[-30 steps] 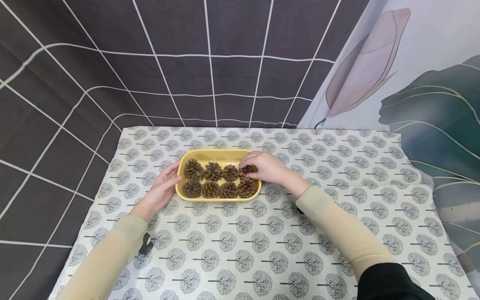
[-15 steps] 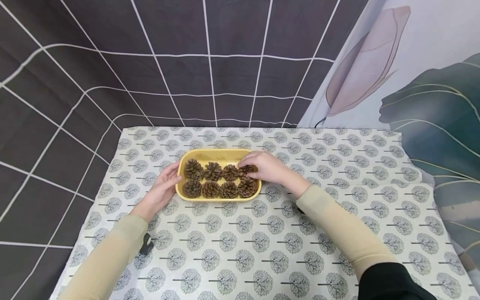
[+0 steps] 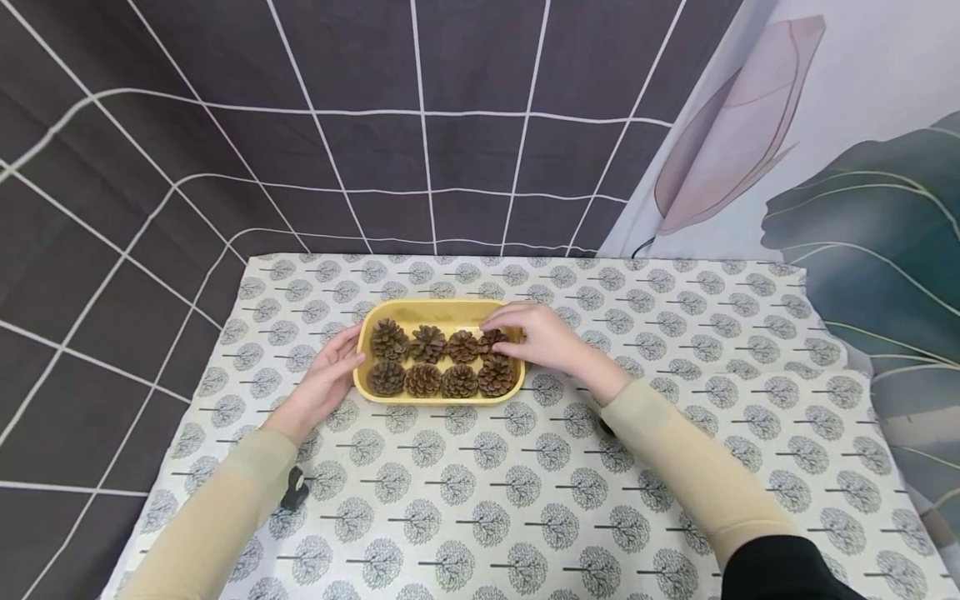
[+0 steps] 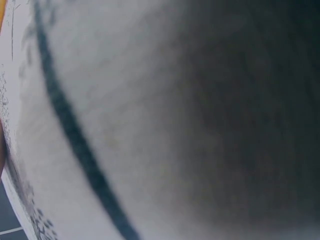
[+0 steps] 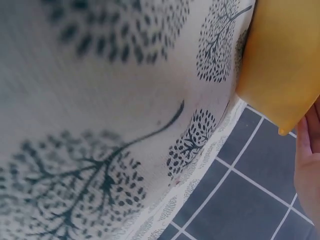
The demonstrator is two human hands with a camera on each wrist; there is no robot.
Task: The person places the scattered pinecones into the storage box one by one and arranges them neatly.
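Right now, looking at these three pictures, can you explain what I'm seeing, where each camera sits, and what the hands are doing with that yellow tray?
No machine here: a person works with two bare hands, wearing three cameras. The wide picture comes from a camera on the head, looking down at a table covered by a tree-print tablecloth. On it sits a yellow tray holding eight pine cones in two rows of four.

The left hand rests against the tray's left end, fingers fairly straight. The right hand curls its fingers around the far-right pine cone in the back row, which sits in the tray.

The other two pictures come from wrist cameras, very close to the cloth. The left wrist view is only a blur of fabric. The right wrist view shows the tree print, the tray's yellow edge and part of a hand.
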